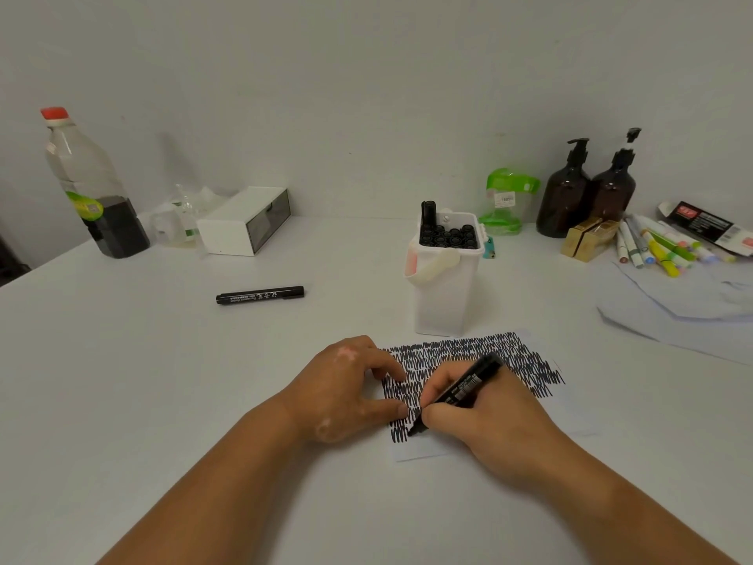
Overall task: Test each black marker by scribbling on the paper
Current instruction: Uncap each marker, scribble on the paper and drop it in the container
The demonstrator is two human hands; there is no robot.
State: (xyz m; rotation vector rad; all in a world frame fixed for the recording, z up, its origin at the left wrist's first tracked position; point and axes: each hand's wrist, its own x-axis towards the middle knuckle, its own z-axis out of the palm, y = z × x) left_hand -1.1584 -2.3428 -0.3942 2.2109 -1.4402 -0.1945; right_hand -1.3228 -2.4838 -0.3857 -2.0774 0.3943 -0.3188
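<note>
Centrally on the white tabletop (171, 381), the right hand (485, 418) grips a black marker (460, 391), tip touching scribble-covered paper (423, 450). The left hand (346, 385) rests open, fingertips pressing the paper. Behind stands a white tub of markers (446, 275); another capped marker (260, 295) lies apart.

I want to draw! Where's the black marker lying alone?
In the head view, the black marker lies left of the white marker bucket, in front of the white drawer box.
</note>
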